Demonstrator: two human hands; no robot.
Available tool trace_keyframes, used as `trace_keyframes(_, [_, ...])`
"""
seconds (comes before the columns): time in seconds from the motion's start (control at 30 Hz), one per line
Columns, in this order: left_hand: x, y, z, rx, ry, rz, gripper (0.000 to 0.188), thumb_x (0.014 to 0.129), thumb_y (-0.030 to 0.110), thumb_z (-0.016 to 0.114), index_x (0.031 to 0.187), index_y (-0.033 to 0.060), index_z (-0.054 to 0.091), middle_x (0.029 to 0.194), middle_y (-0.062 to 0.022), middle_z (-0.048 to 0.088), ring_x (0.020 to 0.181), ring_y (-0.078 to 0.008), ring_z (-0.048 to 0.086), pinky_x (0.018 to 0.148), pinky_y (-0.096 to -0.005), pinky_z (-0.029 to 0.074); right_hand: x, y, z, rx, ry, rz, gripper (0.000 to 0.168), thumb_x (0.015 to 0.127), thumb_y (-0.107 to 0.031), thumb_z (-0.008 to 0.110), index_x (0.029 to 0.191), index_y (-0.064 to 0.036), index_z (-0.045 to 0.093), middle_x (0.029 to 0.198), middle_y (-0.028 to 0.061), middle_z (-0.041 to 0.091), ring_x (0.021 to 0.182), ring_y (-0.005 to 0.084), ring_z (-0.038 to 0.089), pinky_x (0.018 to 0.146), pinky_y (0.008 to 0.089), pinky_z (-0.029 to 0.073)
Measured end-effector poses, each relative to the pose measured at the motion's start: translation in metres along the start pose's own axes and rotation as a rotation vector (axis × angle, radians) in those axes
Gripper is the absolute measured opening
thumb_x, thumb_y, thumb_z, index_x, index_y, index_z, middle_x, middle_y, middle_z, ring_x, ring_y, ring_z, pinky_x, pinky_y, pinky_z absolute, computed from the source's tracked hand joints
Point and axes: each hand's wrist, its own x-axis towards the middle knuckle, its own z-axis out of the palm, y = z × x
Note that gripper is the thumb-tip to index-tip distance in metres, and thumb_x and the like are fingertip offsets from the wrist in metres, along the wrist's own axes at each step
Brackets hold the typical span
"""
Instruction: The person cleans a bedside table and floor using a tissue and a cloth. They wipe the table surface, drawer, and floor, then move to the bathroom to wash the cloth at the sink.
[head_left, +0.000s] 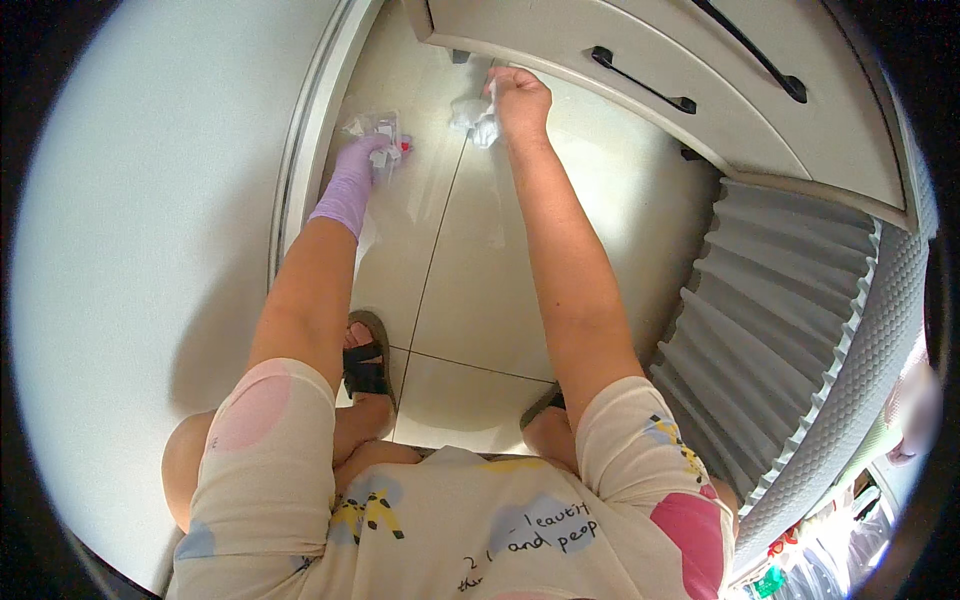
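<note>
My left hand (373, 154) wears a thin purple glove and grips a clear plastic package (386, 127) with white and red bits on it, low over the tiled floor. To its right, my right hand (521, 94) is bare, its fingers closed on a crumpled white tissue or cloth (484, 129) that hangs down at the floor, just in front of the cabinet's lower edge. What lies under the bunched material is hidden.
Glossy beige floor tiles (480, 300) lie between a pale wall (150, 225) on the left and a cream drawer cabinet (555, 45) with black handles ahead. A grey pleated bed skirt (765, 322) hangs at the right. Plastic bags (817, 555) stand at the lower right.
</note>
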Motion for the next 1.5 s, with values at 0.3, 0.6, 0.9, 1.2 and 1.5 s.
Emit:
trace_keyframes(0.3, [-0.025,0.011,0.021,-0.037,-0.034,0.002,0.040,0.069,0.007,0.058,0.104,-0.0078,0.046,0.090,-0.0190,0.059,0.074,-0.0316,0.060,0.070,-0.0400,0.052,0.033,0.027,-0.056,0.484,0.202,0.193,0.009,0.083,-0.001,0.047,0.083,-0.003,0.056,0.075,0.0074,0.059,0.062,0.0159,0.051,0.059,0.0294,0.044])
trace_keyframes(0.6, [0.010,-0.008,-0.010,0.112,0.035,-0.011,0.033,0.071,0.009,0.058,0.099,-0.0061,0.050,0.091,-0.0181,0.059,0.077,-0.0289,0.061,0.068,-0.0388,0.052,0.037,0.031,-0.190,0.266,0.562,0.042,0.042,0.086,-0.025,0.049,0.119,-0.001,0.041,0.118,0.0194,0.046,0.105,0.0299,0.046,0.090,0.0423,0.037])
trace_keyframes(0.9, [0.006,-0.005,-0.005,0.021,0.024,-0.046,0.038,0.065,0.012,0.064,0.100,0.0039,0.052,0.088,-0.0100,0.057,0.073,-0.0217,0.057,0.063,-0.0340,0.048,-0.006,0.079,-0.172,-0.964,0.404,-0.063,0.077,0.084,-0.046,0.044,0.131,0.009,0.016,0.131,0.0392,0.011,0.124,0.0498,0.011,0.102,0.0508,0.013])
trace_keyframes(1.2, [-0.011,0.003,0.008,0.163,0.145,-0.017,0.042,0.067,0.013,0.063,0.105,0.0011,0.051,0.093,-0.0131,0.057,0.077,-0.0244,0.058,0.065,-0.0365,0.047,0.109,0.033,-0.162,-1.500,0.212,-0.402,0.053,0.083,-0.034,0.043,0.123,0.000,0.041,0.130,0.0209,0.035,0.121,0.0356,0.032,0.099,0.0449,0.026])
trace_keyframes(1.5, [-0.035,0.018,0.025,0.111,0.054,-0.029,0.041,0.067,0.004,0.060,0.105,-0.0048,0.050,0.090,-0.0167,0.059,0.080,-0.0247,0.061,0.069,-0.0340,0.049,0.121,0.032,-0.195,-1.565,-0.020,-0.386,0.048,0.082,-0.029,0.043,0.122,-0.002,0.042,0.128,0.0196,0.038,0.119,0.0338,0.035,0.097,0.0430,0.029])
